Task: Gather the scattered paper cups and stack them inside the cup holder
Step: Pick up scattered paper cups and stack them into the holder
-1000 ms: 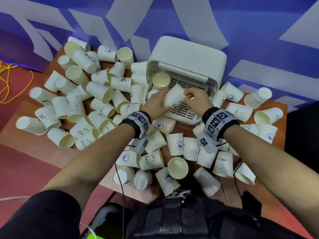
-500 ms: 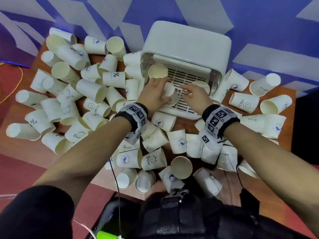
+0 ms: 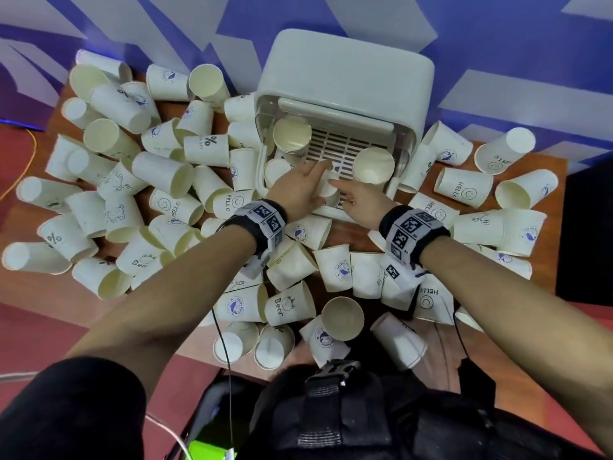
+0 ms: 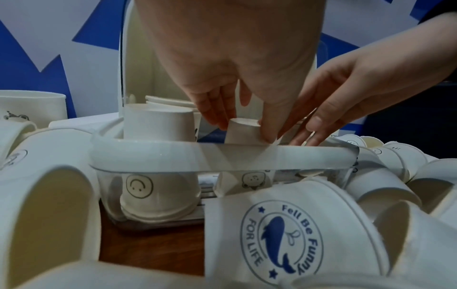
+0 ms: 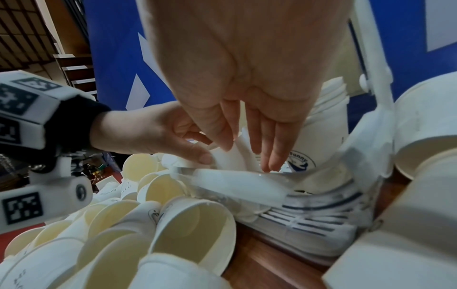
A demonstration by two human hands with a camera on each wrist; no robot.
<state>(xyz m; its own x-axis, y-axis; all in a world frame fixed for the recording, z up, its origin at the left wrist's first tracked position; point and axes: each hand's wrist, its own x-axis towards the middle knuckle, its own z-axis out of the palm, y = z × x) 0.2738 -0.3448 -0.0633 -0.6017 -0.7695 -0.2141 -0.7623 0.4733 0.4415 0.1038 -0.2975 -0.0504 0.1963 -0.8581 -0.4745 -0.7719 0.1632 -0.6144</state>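
I see the cup holder (image 3: 345, 78) at the back middle of the table (image 3: 544, 180), against the wall (image 3: 497, 44), with loose cups (image 3: 159, 174) lying left, right and in front of it. Both my hands, left hand (image 3: 298, 190) and right hand (image 3: 363, 202), meet over an upturned cup (image 4: 243, 131) inside its front edge, a stack (image 4: 158, 162) just left of it.

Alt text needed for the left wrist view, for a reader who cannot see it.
The left hand pinches an upside-down paper cup inside the clear-fronted cup holder, with the right hand reaching in beside it. A second inverted cup stands to its left, and loose cups lie on their sides in front.
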